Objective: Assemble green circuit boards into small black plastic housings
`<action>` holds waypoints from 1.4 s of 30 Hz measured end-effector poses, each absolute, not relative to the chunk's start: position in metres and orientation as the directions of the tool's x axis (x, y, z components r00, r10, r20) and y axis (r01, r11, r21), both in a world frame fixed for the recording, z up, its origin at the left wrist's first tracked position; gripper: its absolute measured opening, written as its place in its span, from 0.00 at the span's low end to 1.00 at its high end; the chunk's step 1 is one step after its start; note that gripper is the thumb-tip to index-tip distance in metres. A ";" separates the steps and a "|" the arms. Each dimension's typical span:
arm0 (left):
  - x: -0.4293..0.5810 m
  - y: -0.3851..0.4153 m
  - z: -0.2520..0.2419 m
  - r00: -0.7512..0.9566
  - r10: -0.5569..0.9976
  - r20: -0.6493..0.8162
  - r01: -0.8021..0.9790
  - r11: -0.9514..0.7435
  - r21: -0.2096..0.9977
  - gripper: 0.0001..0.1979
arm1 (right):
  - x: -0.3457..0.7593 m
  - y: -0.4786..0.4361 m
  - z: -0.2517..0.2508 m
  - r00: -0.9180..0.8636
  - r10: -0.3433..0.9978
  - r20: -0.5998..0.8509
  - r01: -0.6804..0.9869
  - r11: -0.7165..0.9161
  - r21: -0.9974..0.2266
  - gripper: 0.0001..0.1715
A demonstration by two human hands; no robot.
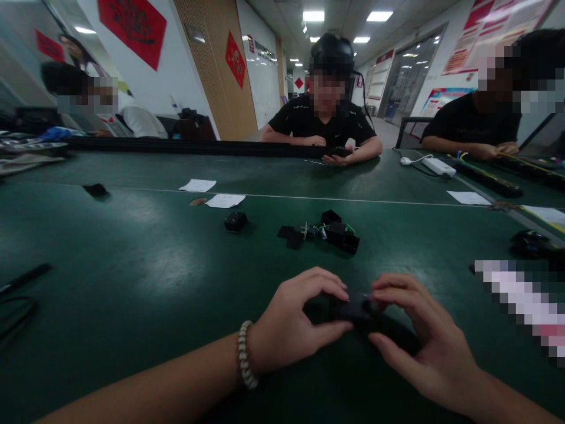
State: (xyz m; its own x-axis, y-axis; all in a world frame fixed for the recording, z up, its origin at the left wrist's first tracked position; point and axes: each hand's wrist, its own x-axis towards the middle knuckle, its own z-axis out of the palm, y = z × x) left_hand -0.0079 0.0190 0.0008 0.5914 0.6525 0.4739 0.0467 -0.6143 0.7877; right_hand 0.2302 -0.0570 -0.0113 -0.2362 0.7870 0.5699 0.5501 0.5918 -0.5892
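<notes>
Just above the green table, a dark black object (353,309) lies between my two hands; it is blurred, and I cannot tell whether it is one piece or two. My left hand (304,312), with a beaded bracelet at the wrist, grips its left end between thumb and fingers. Around the right part curls my right hand (419,335), thumb below and fingertips on top. Beyond the hands sit several small black boxes and parts (338,232) with green boards and wires. Left of them stands a single black box (235,222).
The green tabletop (132,294) has white papers (226,201), a small black piece (96,189) and a dark cable (22,315). A white power strip (439,167) lies at the far right. Across the table a person (324,118) holds a phone; other people sit left and right.
</notes>
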 end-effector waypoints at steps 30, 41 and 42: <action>-0.006 0.019 -0.001 0.622 0.768 0.150 -0.040 -0.160 0.986 0.19 | 0.227 -0.055 -0.010 -0.283 0.747 0.602 0.559 0.639 -0.529 0.26; -0.007 0.020 -0.002 0.614 0.751 0.242 -0.056 -0.264 0.963 0.18 | 0.226 -0.056 -0.009 -0.246 0.784 0.570 0.536 0.600 -0.594 0.27; -0.006 0.020 -0.002 0.609 0.745 0.272 -0.057 -0.301 0.952 0.17 | 0.227 -0.056 -0.009 -0.233 0.797 0.557 0.534 0.584 -0.612 0.27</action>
